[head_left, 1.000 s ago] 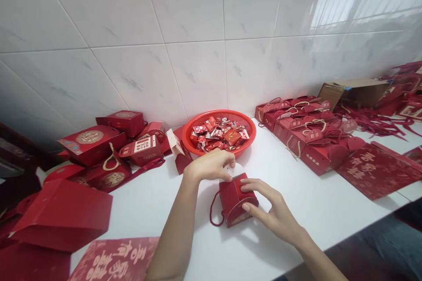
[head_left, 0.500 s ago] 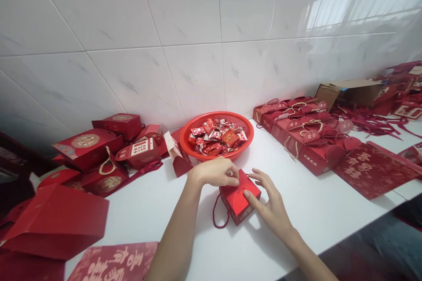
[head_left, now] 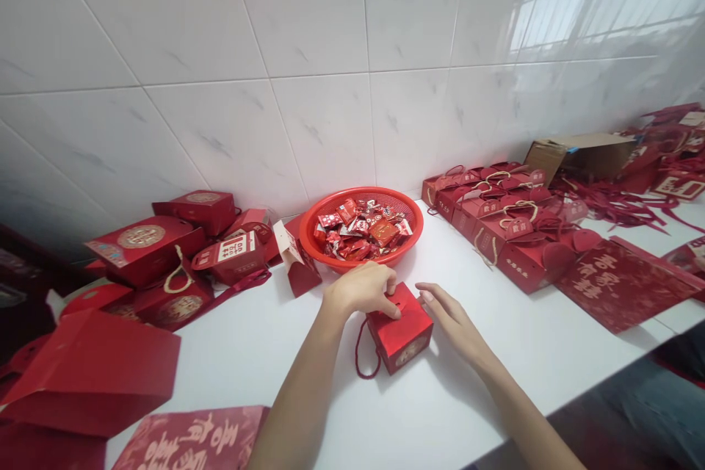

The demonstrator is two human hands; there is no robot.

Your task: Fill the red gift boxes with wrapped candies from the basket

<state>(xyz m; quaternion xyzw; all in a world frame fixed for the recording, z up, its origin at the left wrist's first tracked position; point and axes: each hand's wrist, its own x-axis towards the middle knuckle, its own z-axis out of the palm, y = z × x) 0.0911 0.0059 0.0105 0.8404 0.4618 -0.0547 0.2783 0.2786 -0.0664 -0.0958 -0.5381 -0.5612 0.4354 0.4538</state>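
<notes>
A small red gift box (head_left: pixel 406 330) with a gold pattern on its front side sits on the white table (head_left: pixel 352 426), its lid flaps folded over the top. A dark red cord loop (head_left: pixel 360 356) hangs from its left side onto the table. My left hand (head_left: pixel 366 290) grips the box from the left, thumb pressed on the lid and fingers curled at its far edge. Beside the box's right side is my right hand (head_left: pixel 447 312), fingers stretched out and holding nothing. Just behind the box stands a red plastic basket (head_left: pixel 313 253) of wrapped candies (head_left: pixel 366 228).
Red boxes (head_left: pixel 146 242) are piled at the left, with a large red box (head_left: pixel 99 374) nearer. Rows of red boxes with cord handles (head_left: pixel 496 228) stand at the right, beside a flat printed red piece (head_left: pixel 617 283). A cardboard carton (head_left: pixel 584 150) and ribbons lie farther right.
My right hand has moved off the lid to the box's right side. My left thumb now presses on the top, where the flap lies flatter.
</notes>
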